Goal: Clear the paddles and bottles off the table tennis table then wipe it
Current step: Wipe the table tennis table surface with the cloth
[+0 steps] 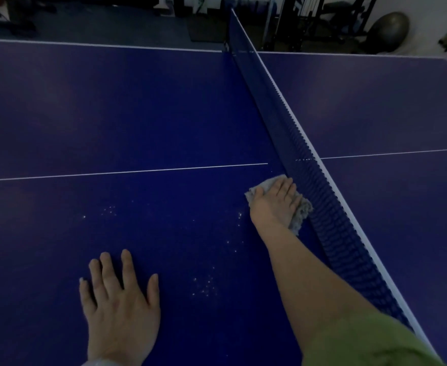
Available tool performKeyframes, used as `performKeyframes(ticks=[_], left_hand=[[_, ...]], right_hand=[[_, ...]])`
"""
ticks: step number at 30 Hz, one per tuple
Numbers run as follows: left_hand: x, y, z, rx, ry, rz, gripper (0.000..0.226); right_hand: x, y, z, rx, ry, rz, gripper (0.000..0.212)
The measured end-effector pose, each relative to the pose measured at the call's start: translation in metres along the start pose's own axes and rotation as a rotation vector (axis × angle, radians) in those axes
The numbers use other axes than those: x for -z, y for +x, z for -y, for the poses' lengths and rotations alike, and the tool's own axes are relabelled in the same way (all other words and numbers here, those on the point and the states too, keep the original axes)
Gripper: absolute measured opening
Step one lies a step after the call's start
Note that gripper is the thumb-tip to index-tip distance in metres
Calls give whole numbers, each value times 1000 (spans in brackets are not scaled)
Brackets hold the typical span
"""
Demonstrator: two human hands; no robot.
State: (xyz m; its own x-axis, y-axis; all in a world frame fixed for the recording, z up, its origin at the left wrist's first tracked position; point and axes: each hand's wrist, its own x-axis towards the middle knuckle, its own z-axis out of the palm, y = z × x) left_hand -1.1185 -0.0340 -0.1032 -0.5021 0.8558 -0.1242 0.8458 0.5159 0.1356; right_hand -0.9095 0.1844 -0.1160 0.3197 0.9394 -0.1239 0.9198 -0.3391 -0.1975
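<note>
While the left hand (120, 307) lies flat, fingers spread, bracing on the table (111, 114), the right hand (276, 203) presses a grey cloth (300, 216) down beside the net (320, 196), fingers straight, to wipe pale specks (206, 286); no paddles or bottles show.

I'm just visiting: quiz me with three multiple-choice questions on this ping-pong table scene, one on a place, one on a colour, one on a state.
1. Where is the crumpled grey cloth?
A. beside the dark blue net
B. on the floor
C. at the far table edge

2. What colour is the table tennis table top?
A. green
B. blue
C. red

3. How does the left hand lie?
A. clenched in a fist
B. gripping a paddle
C. flat, fingers spread

Answers: 1 A, the right hand presses it at the net's foot. 2 B, blue with white lines. 3 C, palm down on the top.
</note>
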Motion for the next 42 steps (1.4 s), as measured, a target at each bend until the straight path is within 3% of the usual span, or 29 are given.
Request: performKeyframes(ticks=[4, 6, 8, 14, 19, 21, 26, 28, 31, 33, 36, 39, 41, 42], left_hand=[[-3, 0, 1, 4, 17, -11, 77], [-4, 2, 0, 17, 18, -36, 79], [-7, 3, -1, 17, 24, -53, 80], [-14, 4, 4, 9, 83, -25, 72], [-18, 3, 8, -31, 49, -29, 74], [-13, 3, 6, -23, 53, -45, 74], [-2, 3, -1, -14, -31, -33, 79], [-5, 2, 2, -36, -9, -36, 76], [-12, 3, 7, -32, 23, -30, 76], [-16, 4, 9, -43, 30, -32, 77], [-16, 4, 8, -47, 52, -45, 79], [-13, 3, 7, -35, 35, -57, 80], [-12, 3, 8, -42, 16, -58, 81], [-11, 3, 8, -46, 9, -63, 81]], right_hand=[[-2, 10, 24, 320, -70, 76, 65], [-2, -4, 12, 529, -96, 82, 64], [-1, -8, -9, 610, -114, 53, 63], [10, 61, 2, 435, -89, -5, 65], [6, 76, 44, 355, -106, 116, 60], [2, 43, 49, 466, -143, 100, 60], [2, -41, 14, 949, -174, 153, 68], [3, -6, 2, 870, -176, 132, 61], [7, 47, 3, 495, -140, 54, 59], [5, 51, 27, 356, -80, 64, 59], [-5, -1, 73, 650, -69, 50, 58], [-11, -65, 74, 1082, -104, 224, 63], [-3, -59, 58, 1114, -141, 205, 65], [1, -47, 48, 1022, -158, 144, 66]])
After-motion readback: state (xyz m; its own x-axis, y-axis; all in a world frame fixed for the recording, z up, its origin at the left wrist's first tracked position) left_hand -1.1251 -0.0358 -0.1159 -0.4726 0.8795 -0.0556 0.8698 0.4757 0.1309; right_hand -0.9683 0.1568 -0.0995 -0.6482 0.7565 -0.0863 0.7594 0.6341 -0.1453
